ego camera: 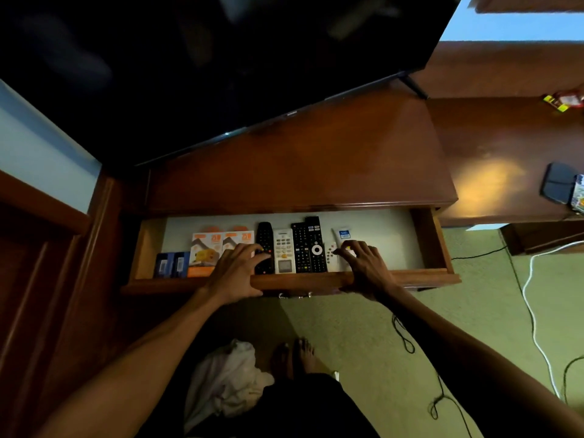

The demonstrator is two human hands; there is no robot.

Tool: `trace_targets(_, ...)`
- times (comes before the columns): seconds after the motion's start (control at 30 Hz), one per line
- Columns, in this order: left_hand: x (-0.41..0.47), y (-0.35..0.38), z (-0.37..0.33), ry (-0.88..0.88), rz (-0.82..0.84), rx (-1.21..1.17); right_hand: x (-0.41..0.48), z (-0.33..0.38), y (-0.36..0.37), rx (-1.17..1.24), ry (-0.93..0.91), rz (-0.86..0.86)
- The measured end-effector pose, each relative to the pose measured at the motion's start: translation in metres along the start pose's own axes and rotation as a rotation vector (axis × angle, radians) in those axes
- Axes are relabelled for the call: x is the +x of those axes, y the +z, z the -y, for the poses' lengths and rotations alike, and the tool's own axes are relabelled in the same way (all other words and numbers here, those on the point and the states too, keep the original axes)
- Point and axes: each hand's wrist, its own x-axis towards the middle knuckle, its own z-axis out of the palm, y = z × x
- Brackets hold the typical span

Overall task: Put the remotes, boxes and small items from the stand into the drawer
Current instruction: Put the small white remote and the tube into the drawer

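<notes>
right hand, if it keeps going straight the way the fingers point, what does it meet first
The right hand points toward the back of the drawer. Its fingertips already lie by the small white remote; next in line looks like the white tube, though depth is unclear.

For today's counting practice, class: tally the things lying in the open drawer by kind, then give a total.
Black remotes: 3
White remotes: 2
Orange boxes: 2
Dark blue boxes: 2
White tube: 1
Total: 10
</notes>
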Motion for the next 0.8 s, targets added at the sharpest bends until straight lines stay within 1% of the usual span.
trace_targets(0.2, 0.038, -0.018, 0.011, -0.094, -0.145, 0.057, 0.046, -0.013, -0.021, 0.009, 0.076, -0.107)
trace_targets(0.3, 0.061, -0.026, 0.015, -0.175, -0.200, 0.046, 0.069, -0.015, -0.032, 0.023, 0.161, -0.150)
trace_targets(0.4, 0.085, -0.033, 0.023, -0.244, -0.200, 0.071, 0.091, -0.021, -0.040, 0.020, 0.166, -0.144)
trace_targets(0.53, 0.104, -0.036, 0.034, -0.279, -0.202, 0.131, 0.115, -0.031, -0.044, -0.012, 0.153, -0.115)
trace_targets(0.63, 0.111, -0.036, 0.033, -0.308, -0.242, 0.152, 0.124, -0.034, -0.045, -0.012, 0.164, -0.119)
trace_targets(0.7, 0.114, -0.036, 0.027, -0.337, -0.237, 0.145, 0.128, -0.035, -0.044, -0.003, 0.167, -0.118)
trace_targets(0.8, 0.116, -0.040, 0.016, -0.377, -0.234, 0.128, 0.131, -0.036, -0.045, 0.033, 0.173, -0.172)
